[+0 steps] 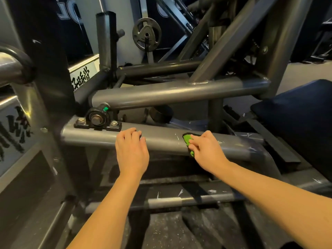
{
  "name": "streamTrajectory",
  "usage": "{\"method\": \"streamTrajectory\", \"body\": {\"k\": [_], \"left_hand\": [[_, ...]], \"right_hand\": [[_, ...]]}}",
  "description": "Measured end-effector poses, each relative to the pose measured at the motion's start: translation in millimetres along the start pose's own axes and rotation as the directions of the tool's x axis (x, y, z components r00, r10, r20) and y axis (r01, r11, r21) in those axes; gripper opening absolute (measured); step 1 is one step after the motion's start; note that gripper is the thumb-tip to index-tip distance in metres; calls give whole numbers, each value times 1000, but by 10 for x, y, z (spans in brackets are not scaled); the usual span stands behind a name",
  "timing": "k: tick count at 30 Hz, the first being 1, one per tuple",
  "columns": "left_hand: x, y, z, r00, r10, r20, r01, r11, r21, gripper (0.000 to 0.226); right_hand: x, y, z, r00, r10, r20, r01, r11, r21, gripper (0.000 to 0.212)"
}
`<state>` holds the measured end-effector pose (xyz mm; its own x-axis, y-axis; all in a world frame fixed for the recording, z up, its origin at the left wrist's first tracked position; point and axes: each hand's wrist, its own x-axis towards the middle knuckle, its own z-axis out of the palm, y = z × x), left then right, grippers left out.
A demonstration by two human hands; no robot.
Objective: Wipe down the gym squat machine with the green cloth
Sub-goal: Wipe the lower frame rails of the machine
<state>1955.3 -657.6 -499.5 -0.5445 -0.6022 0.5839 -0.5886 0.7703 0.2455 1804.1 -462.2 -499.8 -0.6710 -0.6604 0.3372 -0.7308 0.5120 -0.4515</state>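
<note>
The squat machine is a grey steel frame of thick tubes. Its lower horizontal tube point(165, 139) runs across the middle of the view. My right hand point(206, 150) presses the green cloth point(187, 141) against this tube, fingers curled over the cloth, most of which is hidden under the hand. My left hand point(132, 150) rests on the same tube further left, fingers bent over its top, holding nothing. White scuff marks show on the tube around the cloth.
A black bearing block point(98, 121) is bolted on the tube left of my left hand. A second grey tube point(179, 92) runs above. A dark blue pad point(296, 112) sits at the right. A weight plate point(146, 34) hangs behind. Low rail point(161, 202) lies below.
</note>
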Motion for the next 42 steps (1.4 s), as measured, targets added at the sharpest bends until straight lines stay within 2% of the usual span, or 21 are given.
{"method": "streamTrajectory", "body": {"k": [2,5,9,11,15,18,22,26,29,32,35,37,40,42], "left_hand": [[0,-3,2,1000,-4,2,4,1000,-7,29],[3,-30,8,1000,19,-1,-19,1000,7,30],[-2,-65,10,999,46,-1,-46,999,-2,31],[-24,-60,10,999,37,-5,-37,999,-12,31],[-30,-85,48,998,53,-20,-53,998,-16,31],[-26,-103,71,998,60,-26,-60,998,-28,29],[-18,-168,79,993,100,-58,-104,992,-71,25],[-22,-170,69,989,118,-86,-125,989,-85,23],[-31,-111,76,994,74,-84,-82,993,-88,24],[8,0,75,998,15,-64,-20,996,-90,19],[6,116,69,997,53,-57,-58,995,-82,14],[-35,122,107,993,96,-71,-103,990,-97,15],[-80,93,149,988,97,-120,-112,986,-126,16],[-97,106,152,988,83,-129,-100,986,-136,15]], "right_hand": [[52,-301,104,999,-41,-20,42,998,43,28],[122,-788,262,977,-210,-34,212,975,63,30],[181,-589,288,946,-323,-12,323,945,53,34],[102,-254,261,943,-333,-26,333,943,13,39],[-45,110,322,937,-266,-227,286,956,61,33],[21,-136,453,947,-203,-251,241,962,129,24],[177,-754,674,908,-356,-221,395,902,172,18],[180,-823,742,920,-344,-189,381,898,222,24],[70,-438,613,928,-328,-178,358,917,177,29],[-44,43,429,928,-275,-252,310,944,112,25],[-151,295,286,933,-222,-284,247,968,54,29],[-127,186,282,958,-130,-256,155,985,79,25],[196,-183,374,976,-104,-189,130,983,130,14],[565,-372,379,992,-61,-107,76,988,138,23]]}}
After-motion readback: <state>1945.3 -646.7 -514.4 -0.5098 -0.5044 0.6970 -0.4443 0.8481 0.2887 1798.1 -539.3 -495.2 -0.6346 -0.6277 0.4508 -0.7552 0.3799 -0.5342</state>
